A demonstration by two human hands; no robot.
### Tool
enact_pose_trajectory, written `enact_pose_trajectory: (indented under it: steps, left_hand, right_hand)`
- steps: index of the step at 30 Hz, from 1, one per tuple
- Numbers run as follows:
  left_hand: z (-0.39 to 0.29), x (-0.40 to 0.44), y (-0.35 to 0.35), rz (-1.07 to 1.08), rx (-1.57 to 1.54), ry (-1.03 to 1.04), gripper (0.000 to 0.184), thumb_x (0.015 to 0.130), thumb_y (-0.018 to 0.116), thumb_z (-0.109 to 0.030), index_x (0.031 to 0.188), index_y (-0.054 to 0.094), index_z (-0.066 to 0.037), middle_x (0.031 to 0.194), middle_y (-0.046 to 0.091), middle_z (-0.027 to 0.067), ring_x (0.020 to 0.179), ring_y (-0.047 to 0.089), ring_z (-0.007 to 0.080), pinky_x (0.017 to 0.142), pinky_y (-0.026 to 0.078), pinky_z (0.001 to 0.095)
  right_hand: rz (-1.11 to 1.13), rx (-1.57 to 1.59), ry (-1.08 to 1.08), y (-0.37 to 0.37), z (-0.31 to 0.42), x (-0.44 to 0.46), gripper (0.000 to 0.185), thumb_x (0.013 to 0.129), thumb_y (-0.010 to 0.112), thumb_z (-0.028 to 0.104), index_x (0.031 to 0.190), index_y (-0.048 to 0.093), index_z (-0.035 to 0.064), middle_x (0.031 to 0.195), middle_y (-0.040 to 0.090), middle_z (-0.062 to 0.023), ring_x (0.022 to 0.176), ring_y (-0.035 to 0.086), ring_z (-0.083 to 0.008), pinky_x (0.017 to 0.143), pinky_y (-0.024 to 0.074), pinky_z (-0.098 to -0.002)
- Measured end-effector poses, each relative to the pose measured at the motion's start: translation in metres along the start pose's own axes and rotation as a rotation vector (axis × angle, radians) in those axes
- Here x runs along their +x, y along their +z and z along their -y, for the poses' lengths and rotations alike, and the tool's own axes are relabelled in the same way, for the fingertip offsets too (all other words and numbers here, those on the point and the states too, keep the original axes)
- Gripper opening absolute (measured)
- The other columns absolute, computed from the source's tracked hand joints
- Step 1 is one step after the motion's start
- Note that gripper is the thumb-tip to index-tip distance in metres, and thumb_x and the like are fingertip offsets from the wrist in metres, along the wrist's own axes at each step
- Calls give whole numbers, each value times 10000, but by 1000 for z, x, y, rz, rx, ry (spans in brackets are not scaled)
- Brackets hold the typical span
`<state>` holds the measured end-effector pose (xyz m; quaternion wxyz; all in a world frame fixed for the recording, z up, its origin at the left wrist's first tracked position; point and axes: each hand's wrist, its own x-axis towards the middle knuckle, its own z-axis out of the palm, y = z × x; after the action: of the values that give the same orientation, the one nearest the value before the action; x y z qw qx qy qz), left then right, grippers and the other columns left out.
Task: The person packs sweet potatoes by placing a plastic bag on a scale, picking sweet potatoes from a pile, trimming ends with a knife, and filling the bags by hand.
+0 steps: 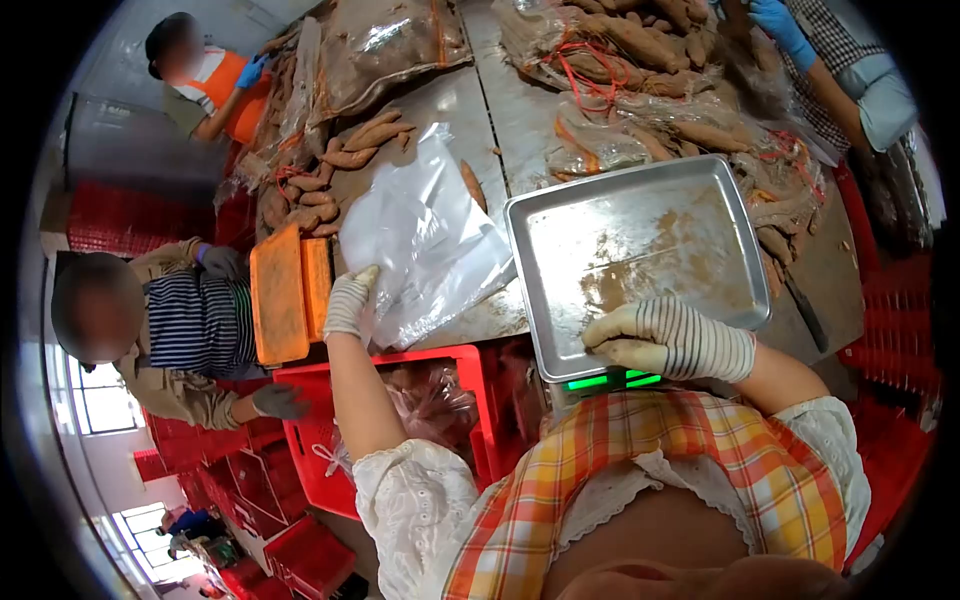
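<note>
1. Head view, reading the metal tray (570,245) as the clock's centre, with twelve pointing away from the wearer: the tray sits almost straight in front, brown smears across its floor, a green lit display (588,382) under its rim at six.

2. The left hand (350,302) is near nine, its gloved fingers bent at the edge of the clear plastic sheets (430,230), which spread from nine towards ten.

3. The right hand (675,338) is at six, just over the tray's near side, fingers curled towards seven. With the gloves and the lens's bend, I cannot tell whether either hand's fingers are closed on anything.

4. Handling the plastic well probably means separating one layer with the thumb first, as thin sheets tend to cling.

5. A light right hand would serve best; if that display belongs to a scale, leaning on the tray could spoil the reading (easily done at this reach).

6. Mind the dark-handled tool (805,312) at about half past three, and the single tuber (473,187) at ten, beside the plastic, which might snag it.
</note>
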<state>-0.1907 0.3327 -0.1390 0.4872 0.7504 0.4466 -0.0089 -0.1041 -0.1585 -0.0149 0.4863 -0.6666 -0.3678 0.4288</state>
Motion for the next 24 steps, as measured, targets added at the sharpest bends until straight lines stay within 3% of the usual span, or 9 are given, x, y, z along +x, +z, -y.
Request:
enact_pose_trajectory:
  steps: [2,3,5,9,13,16,21,23,24]
  left_hand:
    - [-25,-15,-3,-32,594,141,342,800,675,-284,961,662,18,817,650,63,703,559,156,664,467,299]
    - [-27,-14,-3,-38,593,133,342,800,675,-284,961,662,18,817,650,63,703,559,156,664,467,299]
    - [-30,-12,-5,18,651,198,354,802,637,-327,986,680,-28,862,673,168,742,633,239,725,484,334]
    - [-43,-10,-13,23,682,182,352,803,635,-327,984,680,-28,831,675,135,712,620,217,701,486,326]
    - [-67,-23,-20,-134,278,143,340,805,640,-321,970,673,-25,765,653,91,665,584,175,644,480,312]
    - [-95,-28,-27,-164,562,112,316,811,635,-329,944,687,-48,782,663,89,701,602,171,660,477,315]
    - [-129,-30,-44,-212,677,225,303,808,641,-326,897,690,-40,781,658,81,699,602,172,660,473,314]
    - [-158,-56,-40,-175,-531,312,340,807,642,-341,881,661,-10,793,636,63,657,578,172,609,467,289]
    - [-172,-65,-42,-176,-710,322,297,819,636,-304,909,641,-20,762,616,46,652,572,157,601,471,279]
  right_hand:
    - [19,-17,-34,-2,5,8,318,866,531,204,1111,590,10,983,639,-147,924,617,-204,834,468,-300]
    - [24,-36,-67,-3,6,11,318,868,531,211,1108,592,13,983,639,-149,925,617,-207,834,469,-303]
    - [54,-70,-76,-3,5,18,324,872,529,226,1117,590,23,970,642,-147,916,620,-203,826,472,-304]
    - [72,-59,-63,-3,6,22,326,879,528,243,1135,586,50,946,649,-136,903,625,-194,816,477,-306]
    - [80,-16,-15,-6,2,26,331,889,519,265,1140,590,62,934,654,-120,898,625,-181,823,476,-300]
    - [41,37,-58,-6,-7,28,343,893,514,277,1139,591,51,931,652,-118,890,623,-174,831,473,-292]
    - [59,76,-22,-7,8,33,367,900,500,289,1137,586,22,949,651,-112,900,611,-170,840,469,-286]
    - [62,83,-10,-4,13,39,379,903,492,292,1144,579,13,972,647,-108,915,602,-166,847,464,-280]
    - [-26,220,-10,0,11,43,394,907,483,291,1162,563,2,991,638,-105,936,585,-152,853,455,-269]
